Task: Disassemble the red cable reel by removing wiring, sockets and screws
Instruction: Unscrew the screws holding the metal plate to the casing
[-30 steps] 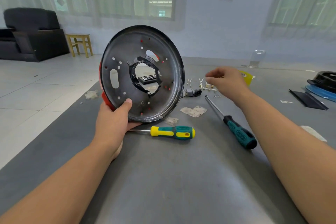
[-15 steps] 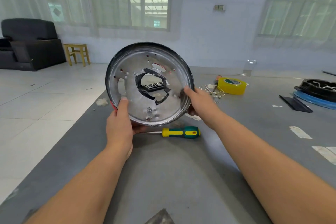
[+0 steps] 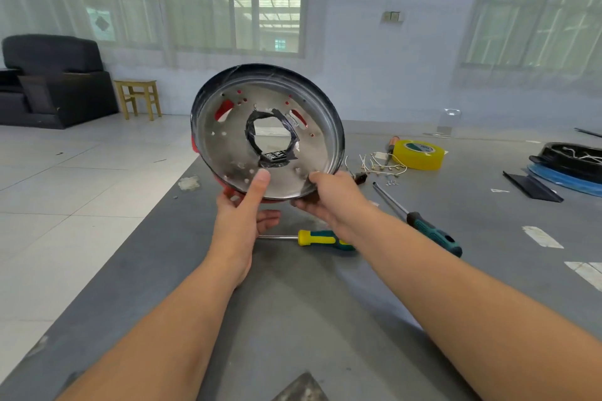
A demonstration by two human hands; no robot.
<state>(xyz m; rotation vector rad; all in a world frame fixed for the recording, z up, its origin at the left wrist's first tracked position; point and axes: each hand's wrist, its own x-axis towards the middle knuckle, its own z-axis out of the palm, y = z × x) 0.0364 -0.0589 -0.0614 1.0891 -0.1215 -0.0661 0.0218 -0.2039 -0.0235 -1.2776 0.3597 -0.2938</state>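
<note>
Half a second ago the two hands held the cable reel plate (image 3: 267, 130) at its left and right sides; now both have slid down to its bottom edge, close together. The plate has also turned and tipped, so the two red slots that were lower down now sit near the top, and the small black part with white marks shows at the bottom of the middle hole. The view has swung too, so the long screwdriver (image 3: 420, 221) shows again on the right. The left hand (image 3: 242, 215) holds the plate from below, with its thumb pressed flat on the shiny face and its fingers curled behind. The right hand (image 3: 329, 197) pinches the bottom rim just beside it, thumb in front. The plate is a round disc, held up in the air above the grey surface (image 3: 309, 319), with its shiny hollow face turned toward the person and its top leaning away and a bit left. A red part peeks out behind its lower left edge. Under the hands, the yellow and green screwdriver (image 3: 321, 239) lies flat, tip pointing left. Farther right are small white wires (image 3: 378, 164) and a yellow tape roll (image 3: 418, 155).
</note>
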